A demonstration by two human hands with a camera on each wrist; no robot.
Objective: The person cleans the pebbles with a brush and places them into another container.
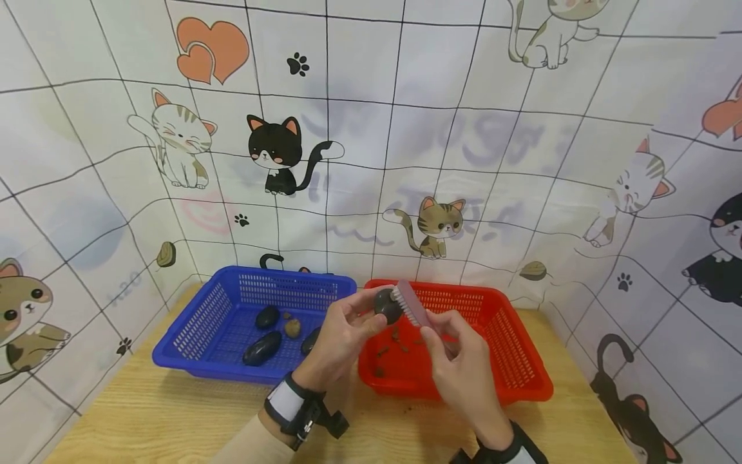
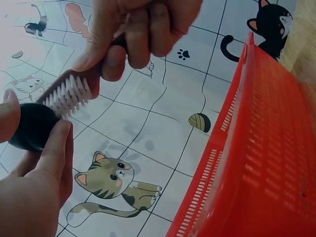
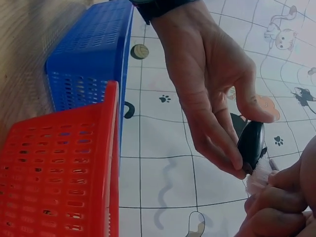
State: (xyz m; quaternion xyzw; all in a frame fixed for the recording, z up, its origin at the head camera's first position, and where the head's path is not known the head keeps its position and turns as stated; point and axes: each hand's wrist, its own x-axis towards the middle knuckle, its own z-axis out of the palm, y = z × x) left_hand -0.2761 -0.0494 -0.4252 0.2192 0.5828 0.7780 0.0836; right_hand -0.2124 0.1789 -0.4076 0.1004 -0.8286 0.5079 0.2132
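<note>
Between its thumb and fingers, my left hand (image 1: 342,332) pinches a smooth black stone (image 1: 387,307) above the near-left rim of the red basket (image 1: 524,348). My right hand (image 1: 464,364) grips a mauve scrubbing brush (image 1: 413,301) by its handle. The brush's white bristles (image 2: 69,96) touch the stone's side in the left wrist view. A small brownish bit (image 1: 393,295) shows where bristles and stone meet. In the right wrist view, the black stone (image 3: 251,143) stands edge-on, with the bristles against its lower end.
The blue basket (image 1: 197,322) stands at the left, holding several black stones (image 1: 263,348) and a tan lump (image 1: 292,328). Small brown bits (image 1: 382,351) lie in the red basket. Both baskets stand on a wooden table (image 1: 174,419) before a cat-printed sheet (image 1: 359,142).
</note>
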